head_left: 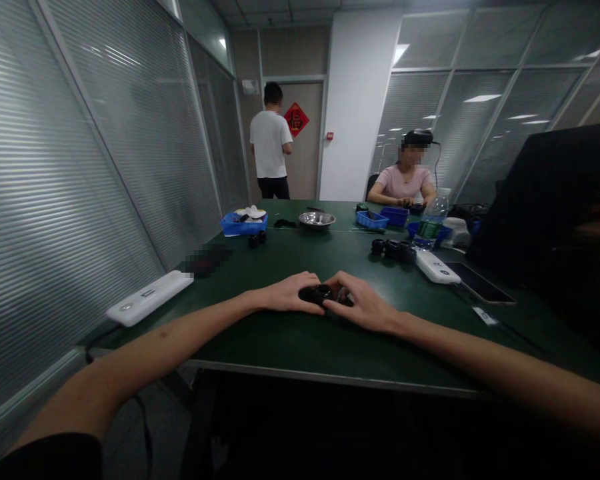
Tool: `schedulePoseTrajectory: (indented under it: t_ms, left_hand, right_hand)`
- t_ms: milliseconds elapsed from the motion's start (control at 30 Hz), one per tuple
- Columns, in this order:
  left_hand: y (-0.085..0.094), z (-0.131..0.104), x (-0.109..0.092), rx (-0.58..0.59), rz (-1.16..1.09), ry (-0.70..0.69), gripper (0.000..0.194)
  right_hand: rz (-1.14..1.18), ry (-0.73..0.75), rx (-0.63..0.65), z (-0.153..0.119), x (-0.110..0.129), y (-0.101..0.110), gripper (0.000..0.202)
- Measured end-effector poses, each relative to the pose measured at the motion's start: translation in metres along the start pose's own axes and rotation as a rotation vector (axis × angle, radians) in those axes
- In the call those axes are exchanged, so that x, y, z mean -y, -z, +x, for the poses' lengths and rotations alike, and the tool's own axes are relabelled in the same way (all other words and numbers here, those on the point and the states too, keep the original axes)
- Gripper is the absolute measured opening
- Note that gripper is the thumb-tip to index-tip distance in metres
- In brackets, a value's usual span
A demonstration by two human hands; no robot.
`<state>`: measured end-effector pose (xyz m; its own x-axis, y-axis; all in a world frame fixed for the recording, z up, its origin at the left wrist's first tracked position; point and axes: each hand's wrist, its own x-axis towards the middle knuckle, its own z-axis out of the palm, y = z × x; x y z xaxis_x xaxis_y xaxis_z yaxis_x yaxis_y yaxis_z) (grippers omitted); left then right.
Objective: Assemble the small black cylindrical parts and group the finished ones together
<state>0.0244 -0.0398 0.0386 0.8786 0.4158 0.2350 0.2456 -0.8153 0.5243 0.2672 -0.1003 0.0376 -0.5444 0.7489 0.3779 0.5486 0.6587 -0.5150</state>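
White plastic shows at the left in a power bank (150, 298) on the green worktop (260, 340), well apart from my left grip (294, 291), which pinches one end of a small black part (308, 295) between thumb and fingers; I'd anchor that end low and steady. To its right, the part's round rim sits between both hands near the worktop's front edge, and my right grip (360, 303) pinches the other side, where I'd press lightly and squarely, wrists low, elbow wide of the black rings (393, 250) beyond.
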Motion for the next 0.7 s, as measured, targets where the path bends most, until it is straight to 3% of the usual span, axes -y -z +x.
schedulePoseTrajectory:
  t_ms: [133,333,533,700]
  left_hand:
    - [0.0004,-0.0001,-0.0004,0.004,-0.004,0.009,0.047]
    - [0.0006,0.0004,-0.0007,0.009,0.015,0.015,0.048]
    - [0.0012,0.0,-0.0013,0.007,0.014,0.001,0.047]
    - [0.0001,0.0006,0.0008,0.002,0.024,-0.001,0.047]
  right_hand:
    - [-0.019,0.041,0.007,0.0001,-0.0008,-0.0002,0.028]
    - [0.012,-0.021,-0.035,0.0009,-0.0037,-0.0036,0.031]
    - [-0.032,0.073,-0.012,-0.0001,-0.0046,-0.0021,0.025]
    - [0.016,-0.028,-0.045,0.0009,-0.0056,-0.0046,0.033]
